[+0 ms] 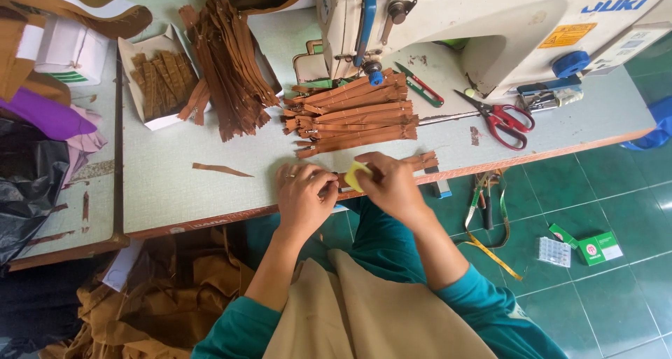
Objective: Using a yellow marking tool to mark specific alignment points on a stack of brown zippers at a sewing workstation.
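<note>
A small yellow piece (pixel 357 175), likely chalk or wax, is being pinched in the fingers of the right hand (pixel 392 185) at the front edge of the sewing table (pixel 175 184). The left hand (pixel 302 194) is meeting it from the other side, fingers closing on what looks like the end of a brown zipper strip (pixel 423 161); how much of that strip it grips cannot be told. Both hands are working close together, nearly touching.

Just behind the yellow piece, a stack of brown zipper strips (pixel 353 117) is lying fanned across the table. Further behind that stack, the sewing machine (pixel 490 30) is standing, with red-handled scissors (pixel 500 117) to the stack's right. A longer bundle of strips (pixel 227 72) and a white box of short pieces (pixel 157 79) are lying to the stack's left.

Judging from the grip, keeping the strip end flat on the table edge and steadied by the left fingers should be helping the yellow piece run cleanly.
</note>
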